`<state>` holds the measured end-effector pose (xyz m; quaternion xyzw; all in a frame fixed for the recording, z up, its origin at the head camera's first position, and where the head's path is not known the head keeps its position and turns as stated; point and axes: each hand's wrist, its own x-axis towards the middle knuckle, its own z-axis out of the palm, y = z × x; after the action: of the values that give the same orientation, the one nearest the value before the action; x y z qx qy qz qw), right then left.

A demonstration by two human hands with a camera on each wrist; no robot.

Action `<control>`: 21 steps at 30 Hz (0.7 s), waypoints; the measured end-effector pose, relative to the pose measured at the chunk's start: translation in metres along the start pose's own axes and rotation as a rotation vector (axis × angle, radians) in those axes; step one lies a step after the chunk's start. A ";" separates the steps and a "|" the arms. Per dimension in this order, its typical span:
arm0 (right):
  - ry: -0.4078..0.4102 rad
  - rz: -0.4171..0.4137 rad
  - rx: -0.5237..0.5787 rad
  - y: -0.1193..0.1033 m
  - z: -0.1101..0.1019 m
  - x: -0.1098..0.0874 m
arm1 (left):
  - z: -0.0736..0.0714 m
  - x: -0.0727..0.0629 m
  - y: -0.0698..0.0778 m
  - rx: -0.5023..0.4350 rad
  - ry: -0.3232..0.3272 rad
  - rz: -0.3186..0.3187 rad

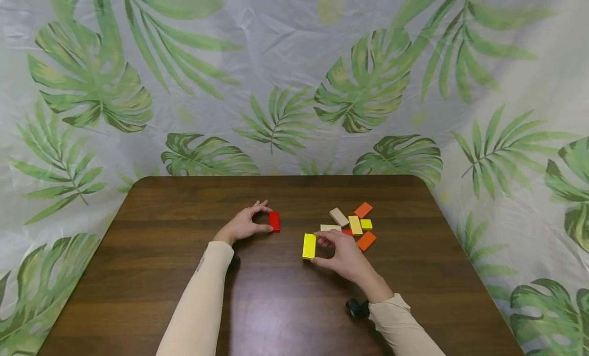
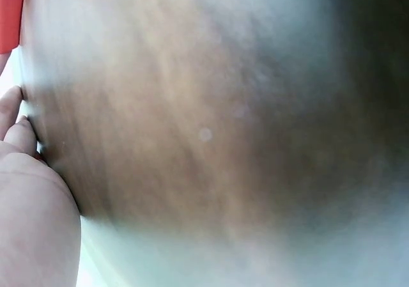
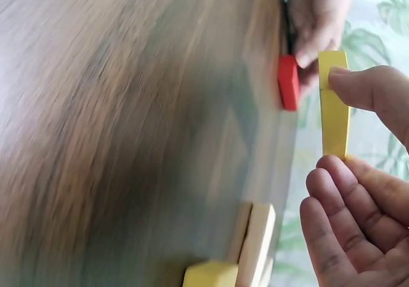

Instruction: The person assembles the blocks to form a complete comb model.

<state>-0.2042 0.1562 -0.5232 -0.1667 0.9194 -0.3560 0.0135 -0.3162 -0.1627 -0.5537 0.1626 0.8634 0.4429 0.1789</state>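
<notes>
Pinching yellow block (image 1: 309, 247); red block (image 1: 274, 222) (apparently)

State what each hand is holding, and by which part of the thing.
The right hand pinches a yellow block by its two ends. The left hand holds a red block, also near its two ends.

No text was readable.
Small dark marking (image 1: 201, 264) sat on left sleeve (image 1: 195, 302), too tiny to read.
</notes>
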 end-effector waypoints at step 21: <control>-0.133 -0.033 -0.064 -0.026 0.031 0.037 | 0.001 -0.001 0.001 0.027 0.011 -0.007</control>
<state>-0.2274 0.1066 -0.5259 -0.2053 0.9245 -0.3149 0.0635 -0.3144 -0.1617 -0.5533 0.1596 0.8708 0.4314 0.1737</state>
